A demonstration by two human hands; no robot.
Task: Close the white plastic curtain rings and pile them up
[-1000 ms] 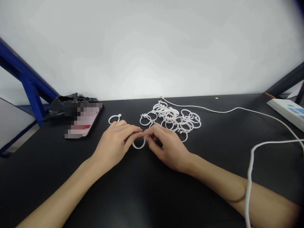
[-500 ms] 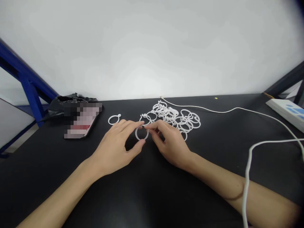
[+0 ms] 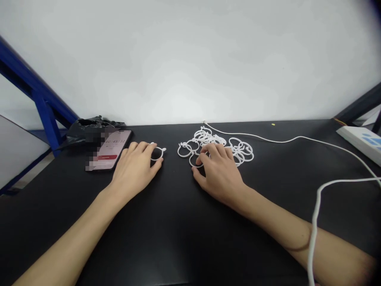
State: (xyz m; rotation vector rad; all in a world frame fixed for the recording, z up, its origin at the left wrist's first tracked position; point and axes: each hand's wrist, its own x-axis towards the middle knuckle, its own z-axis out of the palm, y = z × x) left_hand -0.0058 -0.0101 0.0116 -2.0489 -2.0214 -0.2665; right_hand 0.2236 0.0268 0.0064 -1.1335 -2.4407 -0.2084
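Observation:
My left hand (image 3: 135, 167) lies low on the black table (image 3: 178, 222), its thumb and index finger closed on a white plastic ring (image 3: 158, 153) at their tips. My right hand (image 3: 218, 171) rests on the near edge of a pile of several white rings (image 3: 238, 149). Its fingers curl down onto the pile, and its thumb and index finger close on one ring (image 3: 194, 162) at the pile's front left. The two hands are apart, with bare table between them.
A phone (image 3: 110, 153) with a lit screen lies just left of my left hand, with a crumpled black bag (image 3: 89, 125) behind it. A thin white cable (image 3: 282, 140) runs from the pile to the right. A thicker white cable (image 3: 315, 206) crosses my right forearm. A power strip (image 3: 361, 141) sits far right, a blue frame (image 3: 44, 115) far left.
The hands, which held one ring together at the centre, have parted. My left hand carried that ring left toward the phone; my right hand moved back onto the pile.

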